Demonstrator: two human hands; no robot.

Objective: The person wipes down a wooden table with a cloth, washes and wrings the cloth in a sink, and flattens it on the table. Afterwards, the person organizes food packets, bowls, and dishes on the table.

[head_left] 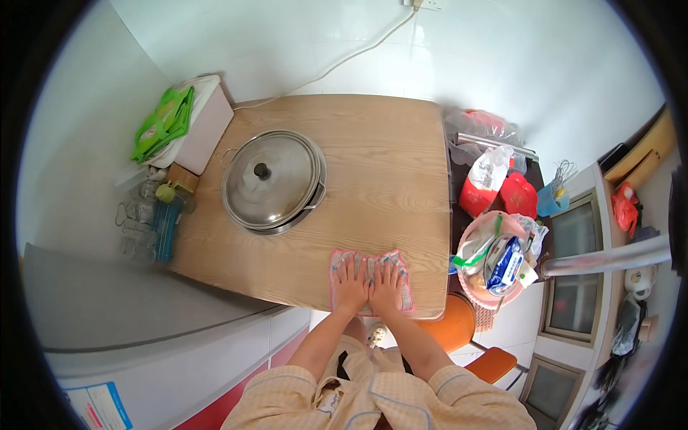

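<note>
A small cloth with a pink edge (335,281) lies spread at the front edge of the wooden table (380,172). Both palms rest flat on it, side by side, with the thumbs close together. My left hand (350,285) covers the cloth's left part, fingers spread and pointing away from me. My right hand (387,287) covers the right part, its fingers also apart. Beyond them, to the left, a large steel pan with a lid and black knob (276,179) stands on the table.
At the back left are a white box (204,125) with green bags (166,123), and glassware (143,211). To the right are a pink basket (467,287), a red and white bag (486,183) and an orange chair (451,322). A cable (351,60) runs along the wall.
</note>
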